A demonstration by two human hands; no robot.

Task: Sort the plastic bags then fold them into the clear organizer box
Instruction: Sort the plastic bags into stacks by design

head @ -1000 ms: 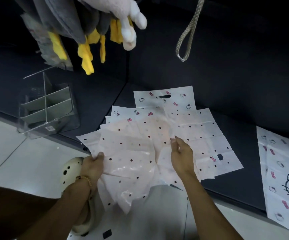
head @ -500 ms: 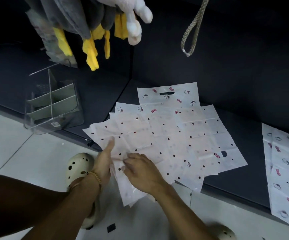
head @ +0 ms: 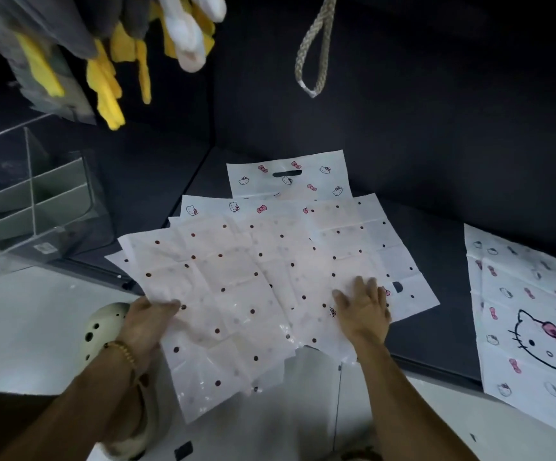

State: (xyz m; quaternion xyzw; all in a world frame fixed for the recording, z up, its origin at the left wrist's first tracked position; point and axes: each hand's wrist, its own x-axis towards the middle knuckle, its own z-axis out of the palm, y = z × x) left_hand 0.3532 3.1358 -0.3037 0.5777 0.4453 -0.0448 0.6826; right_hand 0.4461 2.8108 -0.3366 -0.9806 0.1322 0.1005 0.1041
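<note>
We see the clear organizer box [head: 33,207] far left of our grip, left hand [head: 147,321] pinching the dotted bag's [head: 236,294] left edge, right hand [head: 365,309] flat, fingers spread on its right side, cat-print bag [head: 529,321] well off right

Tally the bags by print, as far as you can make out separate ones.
Dotted bags: at least 2, overlapping, exact count unclear
Small-cat bags: 2
Big-cat bag: 1
Total: at least 5
</note>
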